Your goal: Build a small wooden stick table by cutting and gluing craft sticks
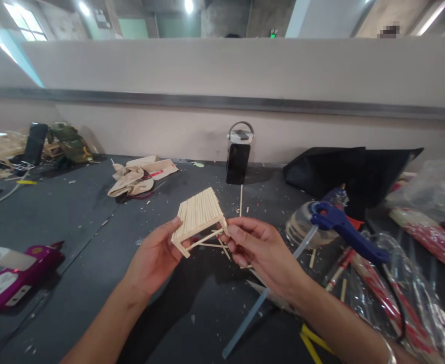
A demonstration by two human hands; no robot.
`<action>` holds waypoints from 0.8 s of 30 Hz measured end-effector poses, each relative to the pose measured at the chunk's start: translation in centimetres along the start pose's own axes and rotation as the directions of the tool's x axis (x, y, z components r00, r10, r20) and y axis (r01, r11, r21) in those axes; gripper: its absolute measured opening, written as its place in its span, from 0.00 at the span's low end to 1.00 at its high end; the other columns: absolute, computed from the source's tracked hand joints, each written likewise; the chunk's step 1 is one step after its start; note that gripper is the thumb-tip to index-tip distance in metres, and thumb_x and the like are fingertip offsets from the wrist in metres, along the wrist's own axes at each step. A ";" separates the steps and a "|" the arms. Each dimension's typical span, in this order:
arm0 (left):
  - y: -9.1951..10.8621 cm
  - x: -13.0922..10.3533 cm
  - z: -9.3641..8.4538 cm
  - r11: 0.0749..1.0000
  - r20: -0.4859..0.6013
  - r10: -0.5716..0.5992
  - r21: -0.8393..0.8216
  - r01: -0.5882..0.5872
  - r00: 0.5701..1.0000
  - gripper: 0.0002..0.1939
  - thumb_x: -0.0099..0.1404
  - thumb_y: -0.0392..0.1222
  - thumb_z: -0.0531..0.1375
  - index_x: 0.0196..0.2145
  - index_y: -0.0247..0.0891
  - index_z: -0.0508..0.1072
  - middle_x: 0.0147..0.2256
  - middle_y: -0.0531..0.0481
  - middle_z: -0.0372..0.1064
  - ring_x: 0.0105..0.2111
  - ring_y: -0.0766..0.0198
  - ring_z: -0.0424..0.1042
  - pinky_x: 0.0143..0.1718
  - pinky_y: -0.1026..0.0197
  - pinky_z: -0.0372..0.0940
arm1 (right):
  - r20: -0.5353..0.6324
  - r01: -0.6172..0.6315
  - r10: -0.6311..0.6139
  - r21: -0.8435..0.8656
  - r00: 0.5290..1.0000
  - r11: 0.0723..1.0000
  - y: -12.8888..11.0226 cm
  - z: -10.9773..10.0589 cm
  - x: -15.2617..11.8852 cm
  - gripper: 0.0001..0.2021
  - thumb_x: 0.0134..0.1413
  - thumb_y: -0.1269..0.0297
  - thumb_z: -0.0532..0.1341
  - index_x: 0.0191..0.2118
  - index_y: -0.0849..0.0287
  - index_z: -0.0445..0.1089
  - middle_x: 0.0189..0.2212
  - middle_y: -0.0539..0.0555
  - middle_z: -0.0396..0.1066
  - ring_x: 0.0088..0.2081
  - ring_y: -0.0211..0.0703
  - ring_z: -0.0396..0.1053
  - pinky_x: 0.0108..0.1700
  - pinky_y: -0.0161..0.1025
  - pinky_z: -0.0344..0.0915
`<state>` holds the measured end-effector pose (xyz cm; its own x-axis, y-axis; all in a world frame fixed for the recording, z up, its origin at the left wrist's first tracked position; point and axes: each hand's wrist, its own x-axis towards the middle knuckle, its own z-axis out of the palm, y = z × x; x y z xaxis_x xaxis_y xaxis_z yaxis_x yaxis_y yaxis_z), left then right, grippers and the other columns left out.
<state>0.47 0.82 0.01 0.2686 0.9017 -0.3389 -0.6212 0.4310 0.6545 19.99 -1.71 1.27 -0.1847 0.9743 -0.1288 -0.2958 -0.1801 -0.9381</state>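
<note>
A small table-like model of pale wooden sticks (pixel 198 210) is held up over the dark tabletop, its slatted top tilted toward the camera. Short legs and thin cross sticks show below the top. My left hand (pixel 156 255) grips the model's left side, thumb at the slatted edge. On the right, my right hand (pixel 258 242) pinches the leg at the near right corner between thumb and fingers. Loose sticks lie on the tabletop beneath and behind the hands, partly hidden.
A blue glue gun (pixel 343 232) with a long clear glue stick rests at the right, beside plastic-wrapped packs (pixel 427 242). A phone (pixel 238 163) stands at the back. At left is a magenta power strip (pixel 17 278); cloth gloves (pixel 131 179) lie behind the hands.
</note>
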 end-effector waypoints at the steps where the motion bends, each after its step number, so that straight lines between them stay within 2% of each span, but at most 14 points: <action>1: 0.0 0.0 0.1 1.000 -0.011 0.008 0.003 -0.008 1.000 0.15 0.64 0.34 0.57 0.48 0.28 0.75 0.41 0.38 0.78 0.35 0.57 0.78 0.36 0.60 0.74 | 0.008 -0.002 0.002 0.012 1.000 1.000 0.0 0.0 0.0 0.10 0.51 0.58 0.67 0.35 0.59 0.75 0.26 0.51 0.69 0.22 0.30 0.58 0.19 0.30 0.54; 6: 0.0 0.1 0.1 1.000 -0.004 0.007 -0.006 -0.007 1.000 0.16 0.65 0.34 0.57 0.49 0.28 0.73 0.44 0.37 0.77 0.39 0.54 0.78 0.38 0.59 0.74 | 0.017 -0.009 0.009 0.038 1.000 0.999 0.1 0.0 0.0 0.10 0.51 0.58 0.67 0.34 0.59 0.75 0.25 0.50 0.68 0.21 0.29 0.57 0.19 0.29 0.53; 12: -0.1 0.0 -0.1 1.000 0.019 -0.015 -0.018 0.015 1.000 0.16 0.64 0.34 0.57 0.49 0.28 0.74 0.40 0.38 0.78 0.30 0.59 0.78 0.33 0.61 0.74 | 0.015 0.002 -0.002 0.016 1.000 1.000 0.3 -0.1 0.1 0.10 0.50 0.58 0.67 0.33 0.59 0.75 0.25 0.50 0.69 0.21 0.30 0.58 0.19 0.29 0.53; 19: 0.0 0.0 0.0 1.000 0.020 -0.019 -0.018 0.020 1.000 0.15 0.65 0.33 0.57 0.48 0.27 0.74 0.37 0.38 0.78 0.30 0.59 0.78 0.32 0.62 0.73 | 0.040 0.030 -0.029 -0.023 0.999 0.999 0.3 -0.3 0.0 0.10 0.52 0.57 0.66 0.32 0.60 0.74 0.23 0.48 0.68 0.18 0.27 0.57 0.19 0.30 0.51; 24: 0.0 0.1 -0.1 1.000 0.019 -0.023 0.002 0.023 1.000 0.15 0.64 0.34 0.57 0.47 0.27 0.74 0.37 0.38 0.78 0.30 0.59 0.78 0.32 0.62 0.74 | 0.021 0.039 -0.038 -0.067 0.999 0.997 0.2 -0.3 0.1 0.11 0.49 0.56 0.67 0.29 0.60 0.74 0.22 0.48 0.68 0.17 0.27 0.56 0.19 0.31 0.50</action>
<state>0.40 0.90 -0.09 0.2973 0.8919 -0.3409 -0.6136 0.4520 0.6474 20.19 -1.60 0.98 -0.1928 0.9774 -0.0867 -0.2396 -0.1326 -0.9618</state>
